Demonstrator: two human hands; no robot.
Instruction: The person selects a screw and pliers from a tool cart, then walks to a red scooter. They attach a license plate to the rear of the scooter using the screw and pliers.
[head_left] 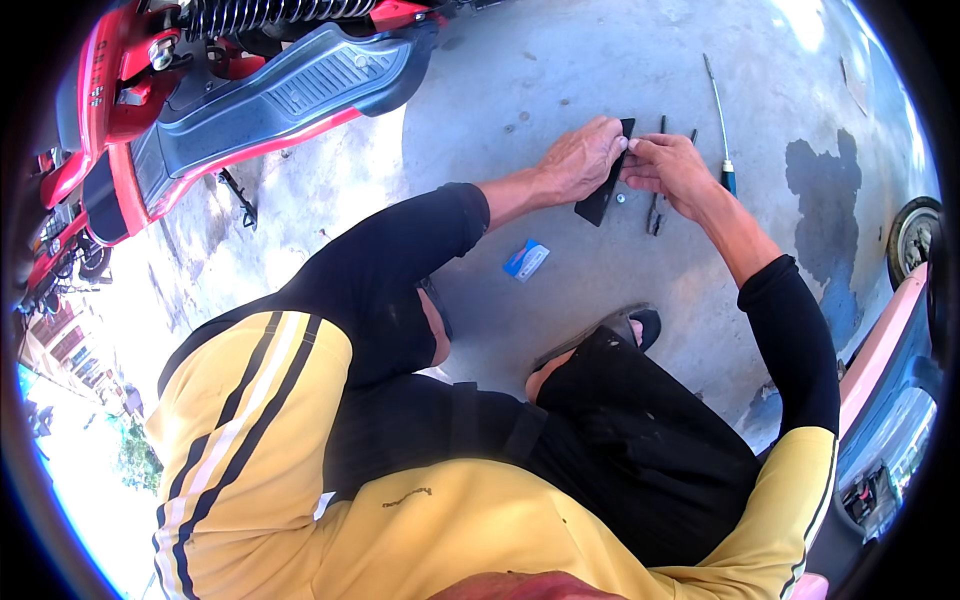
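Note:
A flat black strip-like piece (597,207) is held tilted above the concrete floor by my left hand (583,160), whose fingers are closed on its upper part. My right hand (668,172) meets it from the other side, thumb and fingers pinched together close to the strip's edge. Whatever lies between those fingertips is too small to make out. Just below the hands, a small round metallic piece (620,198) rests on the floor. Thin dark rod-like tools (655,215) lie partly hidden behind my right hand. Beyond it is a long screwdriver (728,178) with a dark green handle.
A blue and white packet (525,260) lies on the floor before my knees. At the upper left stands a red scooter with a grey footboard (300,90) and its kickstand (238,198). A dark wet stain (828,205) spreads at right, near a pink vehicle (880,340) and a wheel (914,238).

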